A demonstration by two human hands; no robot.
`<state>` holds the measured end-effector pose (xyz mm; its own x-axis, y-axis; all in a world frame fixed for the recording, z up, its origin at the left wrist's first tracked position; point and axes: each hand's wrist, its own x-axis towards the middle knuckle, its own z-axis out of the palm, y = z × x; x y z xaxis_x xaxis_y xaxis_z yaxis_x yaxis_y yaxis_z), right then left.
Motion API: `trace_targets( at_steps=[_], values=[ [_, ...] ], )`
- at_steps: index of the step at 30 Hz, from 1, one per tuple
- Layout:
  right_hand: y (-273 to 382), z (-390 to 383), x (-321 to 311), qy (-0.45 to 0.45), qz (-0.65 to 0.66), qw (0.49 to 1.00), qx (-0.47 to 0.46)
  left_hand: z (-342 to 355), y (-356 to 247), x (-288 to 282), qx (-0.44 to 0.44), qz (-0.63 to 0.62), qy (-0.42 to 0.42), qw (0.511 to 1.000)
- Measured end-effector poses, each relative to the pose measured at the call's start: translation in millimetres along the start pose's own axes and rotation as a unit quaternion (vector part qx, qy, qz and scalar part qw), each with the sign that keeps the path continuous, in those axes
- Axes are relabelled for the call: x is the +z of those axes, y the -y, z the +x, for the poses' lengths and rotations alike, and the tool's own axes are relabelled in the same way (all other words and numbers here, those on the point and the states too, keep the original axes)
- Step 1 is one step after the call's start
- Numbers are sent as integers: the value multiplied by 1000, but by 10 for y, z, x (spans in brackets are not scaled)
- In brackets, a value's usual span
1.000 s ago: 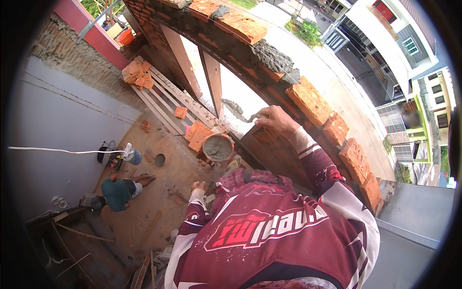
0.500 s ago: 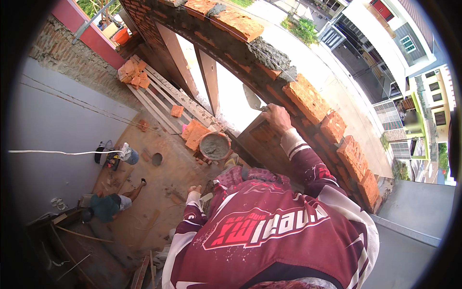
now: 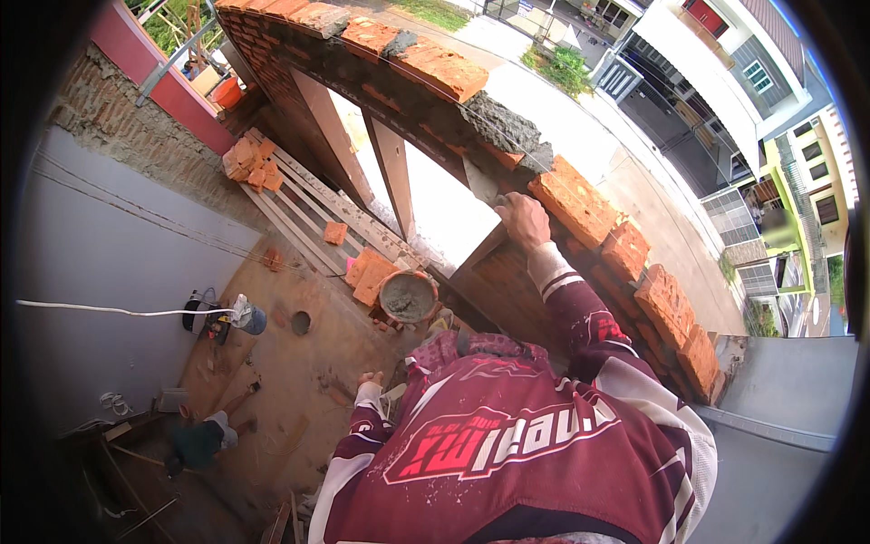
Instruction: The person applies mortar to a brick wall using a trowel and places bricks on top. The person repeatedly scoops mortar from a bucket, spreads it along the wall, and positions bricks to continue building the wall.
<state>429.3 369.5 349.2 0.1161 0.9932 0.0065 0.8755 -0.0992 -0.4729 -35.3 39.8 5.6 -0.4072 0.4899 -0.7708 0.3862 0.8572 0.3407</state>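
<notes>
My right hand (image 3: 526, 220) is closed round the handle of a trowel (image 3: 481, 183). Its blade lies close against the inner side of the brick wall (image 3: 426, 118), just below a bed of wet grey mortar (image 3: 503, 124). Beside that mortar, an orange brick (image 3: 575, 199) sits on the wall top, with more bricks in the same row. Lower down, my left hand (image 3: 369, 379) hangs beside my body, small in view, its fingers looking slightly apart and holding nothing visible. A round bucket of mortar (image 3: 408, 297) stands ahead of it.
Loose bricks (image 3: 370, 276) lie by the bucket, and others (image 3: 254, 163) on a plank platform (image 3: 304, 186). A string line runs along the wall top. Far below, a person (image 3: 201, 442) bends over the floor. A street (image 3: 671, 236) lies beyond the wall.
The trowel blade has shifted from over the bright opening to against the wall below the mortar. My left hand sits slightly lower in view. The person below has moved down the picture.
</notes>
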Motion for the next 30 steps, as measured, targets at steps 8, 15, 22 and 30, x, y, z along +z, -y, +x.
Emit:
trace_targets(
  at_steps=[8,15,22,30],
  values=[
    [-127,-338,-251,-64,18,998,2,97,-256,-143,-31,-1,3,1000],
    [-77,-608,-490,-103,-54,993,-34,80,-584,-235,7,-28,-12,1000],
    [248,-704,-665,90,21,981,-168,299,-604,-134,41,-14,9,999],
    [488,206,-485,80,211,974,-18,106,-414,-110,10,-35,-11,999]
  ],
)
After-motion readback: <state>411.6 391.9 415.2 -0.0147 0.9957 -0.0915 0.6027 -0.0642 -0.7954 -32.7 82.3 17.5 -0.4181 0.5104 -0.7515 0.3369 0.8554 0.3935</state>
